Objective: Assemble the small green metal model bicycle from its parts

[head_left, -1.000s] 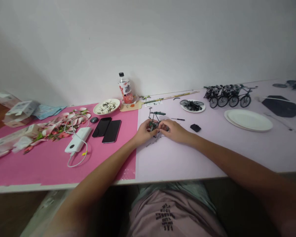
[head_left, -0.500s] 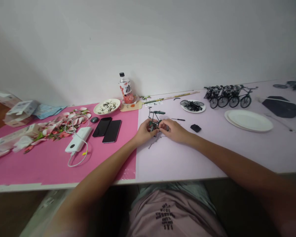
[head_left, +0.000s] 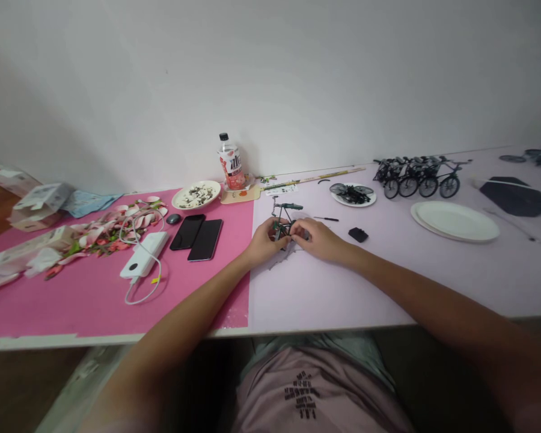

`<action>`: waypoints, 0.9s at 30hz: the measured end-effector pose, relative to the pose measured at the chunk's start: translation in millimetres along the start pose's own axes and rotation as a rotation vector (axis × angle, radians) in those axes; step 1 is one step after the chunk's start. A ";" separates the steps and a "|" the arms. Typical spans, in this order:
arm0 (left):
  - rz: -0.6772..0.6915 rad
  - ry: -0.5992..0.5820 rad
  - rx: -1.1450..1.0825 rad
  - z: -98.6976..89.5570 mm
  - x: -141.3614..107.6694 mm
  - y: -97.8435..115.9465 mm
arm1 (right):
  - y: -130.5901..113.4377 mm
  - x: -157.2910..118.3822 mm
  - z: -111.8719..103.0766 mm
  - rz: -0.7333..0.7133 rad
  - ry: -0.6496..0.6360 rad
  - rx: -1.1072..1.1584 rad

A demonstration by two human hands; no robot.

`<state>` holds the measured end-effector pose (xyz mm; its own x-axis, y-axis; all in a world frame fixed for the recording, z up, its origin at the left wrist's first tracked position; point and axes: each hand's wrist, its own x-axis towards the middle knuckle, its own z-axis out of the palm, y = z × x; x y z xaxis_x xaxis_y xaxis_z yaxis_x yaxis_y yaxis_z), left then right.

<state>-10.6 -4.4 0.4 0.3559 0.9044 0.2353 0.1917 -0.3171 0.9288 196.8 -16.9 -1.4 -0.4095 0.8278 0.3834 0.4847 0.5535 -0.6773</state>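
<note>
Between my two hands stands a small dark green model bicycle (head_left: 289, 206), its handlebar and seat showing above my fingers. My left hand (head_left: 267, 240) is closed around its left lower side. Against its right lower side, my right hand (head_left: 313, 238) pinches with thumb and forefinger; the exact part under the fingertips is hidden. A thin screwdriver (head_left: 326, 219) lies just beyond my right hand, and a small black plastic piece (head_left: 357, 234) rests to its right. Farther back, a white plate (head_left: 365, 202) bears black wheels and other small dark parts.
Several finished-looking model bicycles (head_left: 428, 180) stand at the back right. White oval plates (head_left: 460, 222) lie in front of them. On the pink left side are two phones (head_left: 206, 240), a power bank (head_left: 144, 255) with cable, scattered artificial petals (head_left: 112, 231), a bowl (head_left: 175, 199) and a bottle (head_left: 231, 162).
Both hands stay at the bicycle with almost the same grip. The whole view has shifted very slightly; nothing else has visibly moved.
</note>
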 end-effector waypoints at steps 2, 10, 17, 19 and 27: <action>0.005 -0.001 0.002 -0.2 0.1 -0.3 | 0.7 0.1 0.1 0.002 -0.005 -0.004; 0.002 -0.005 0.035 -0.8 0.1 1.1 | 3.5 0.1 0.8 0.006 -0.002 -0.006; 0.010 -0.016 0.030 -1.2 0.1 0.0 | 4.4 -0.3 1.2 0.008 -0.012 -0.004; 0.008 -0.016 0.039 -1.4 0.1 -0.5 | 5.2 -0.3 1.5 0.011 -0.011 -0.003; 0.012 -0.022 0.072 -2.3 -0.2 -0.2 | 9.3 0.3 2.7 0.023 -0.029 -0.004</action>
<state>-12.8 -3.8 0.8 0.3785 0.8942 0.2391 0.2528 -0.3483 0.9026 199.1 -11.7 -9.3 -0.4199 0.8376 0.3494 0.4976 0.5345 -0.6832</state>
